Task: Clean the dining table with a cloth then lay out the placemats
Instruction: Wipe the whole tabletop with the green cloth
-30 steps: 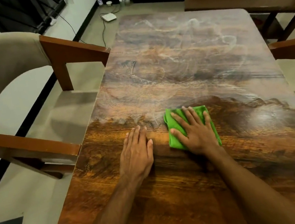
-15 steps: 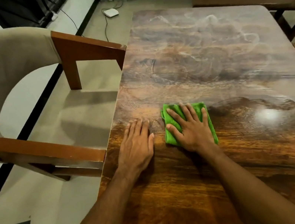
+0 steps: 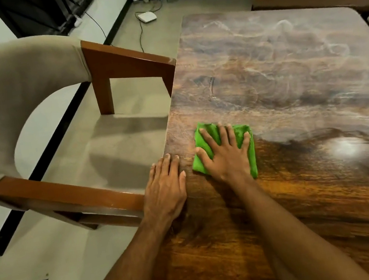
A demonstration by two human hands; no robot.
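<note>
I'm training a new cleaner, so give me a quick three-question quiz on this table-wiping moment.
1. True or false: the right hand presses flat on the green cloth.
2. The left hand lies: A) on the cloth, B) flat on the table, C) raised in the air.
3. Which half of the table looks dull and smeared, near or far?
Key: 1 true; 2 B; 3 far.

Glossy dark wood-grain on the table [image 3: 297, 194], hazed with dull smears farther off (bright glare spot at right); soft green fabric for the cloth [image 3: 252, 158]; smooth reddish wood and matt beige upholstery on the chair [image 3: 126, 61].
</note>
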